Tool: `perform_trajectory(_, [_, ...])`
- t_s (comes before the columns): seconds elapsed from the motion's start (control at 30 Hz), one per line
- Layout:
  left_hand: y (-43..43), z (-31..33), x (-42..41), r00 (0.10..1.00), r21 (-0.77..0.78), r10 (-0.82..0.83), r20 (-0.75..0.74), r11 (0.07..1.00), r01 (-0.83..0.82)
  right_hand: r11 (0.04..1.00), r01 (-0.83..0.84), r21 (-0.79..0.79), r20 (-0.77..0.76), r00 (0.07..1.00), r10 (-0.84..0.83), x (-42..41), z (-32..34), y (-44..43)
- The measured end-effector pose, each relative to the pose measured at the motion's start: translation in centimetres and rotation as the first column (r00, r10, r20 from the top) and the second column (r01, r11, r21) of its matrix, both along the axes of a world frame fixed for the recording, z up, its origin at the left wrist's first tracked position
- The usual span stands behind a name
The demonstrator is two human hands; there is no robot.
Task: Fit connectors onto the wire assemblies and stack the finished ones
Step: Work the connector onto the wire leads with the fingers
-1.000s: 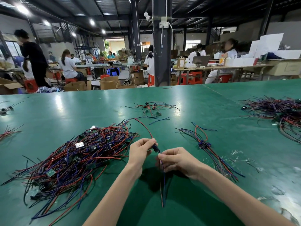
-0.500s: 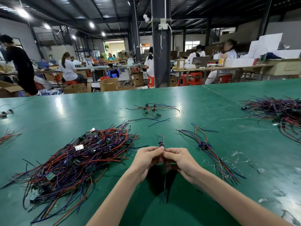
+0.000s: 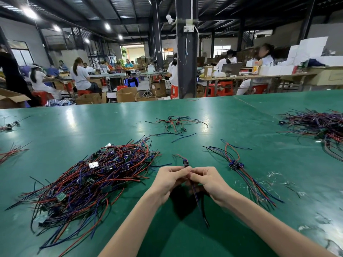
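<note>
My left hand [image 3: 169, 179] and my right hand [image 3: 207, 180] meet fingertip to fingertip above the green table [image 3: 241, 130], both pinching one wire assembly [image 3: 199, 203]. Its small dark connector [image 3: 186, 162] sticks up just beyond my fingers, with short red and dark wire ends curving left. The long wires hang down between my wrists toward me. A big tangled pile of red, blue and black wire assemblies [image 3: 89, 180] lies to the left. A small neat stack of assemblies [image 3: 239, 169] lies to the right of my hands.
A few loose wires and connectors [image 3: 176, 124] lie farther back at centre. Another large wire heap [image 3: 319, 125] fills the right edge, and small bunches [image 3: 11, 153] lie at the far left. Scraps litter the table at right. People work at benches beyond.
My hands came together from apart, closing on the wire just below the connector. The long red wire that trailed away over the table now shows only as a short end.
</note>
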State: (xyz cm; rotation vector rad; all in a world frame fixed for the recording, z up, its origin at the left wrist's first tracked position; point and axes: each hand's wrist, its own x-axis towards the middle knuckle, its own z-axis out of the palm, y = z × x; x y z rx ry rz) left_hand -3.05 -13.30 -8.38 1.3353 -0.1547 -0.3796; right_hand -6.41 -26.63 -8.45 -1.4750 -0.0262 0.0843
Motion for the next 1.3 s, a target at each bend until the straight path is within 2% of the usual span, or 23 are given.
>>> perform_trajectory(0.17, [0.0,-0.1,0.2,0.994,0.049,0.096,0.049,0.994,-0.098,0.999,0.004,-0.054,-0.021,1.0,-0.005,0.0,0.0,0.2])
perform_trajectory(0.37, [-0.2,0.0,0.3,0.977,0.071,0.154,0.147,0.984,-0.165,0.998,0.036,-0.045,-0.05,0.998,-0.039,0.0,0.2,0.4])
perform_trajectory(0.73, [1.5,1.2,1.7,0.916,-0.062,0.382,0.12,0.924,-0.377,0.999,-0.018,-0.039,-0.085,0.996,0.015,-0.3,0.0,1.0])
perform_trajectory(0.87, [2.0,1.1,2.3,0.907,-0.088,0.407,0.108,0.913,-0.399,0.999,-0.025,-0.025,-0.097,0.995,0.022,-0.3,-0.2,1.1])
perform_trajectory(1.3, [3.0,1.1,2.9,0.87,-0.113,0.484,0.096,0.874,-0.473,0.974,-0.092,-0.207,-0.068,0.994,0.08,-0.4,-0.4,0.8])
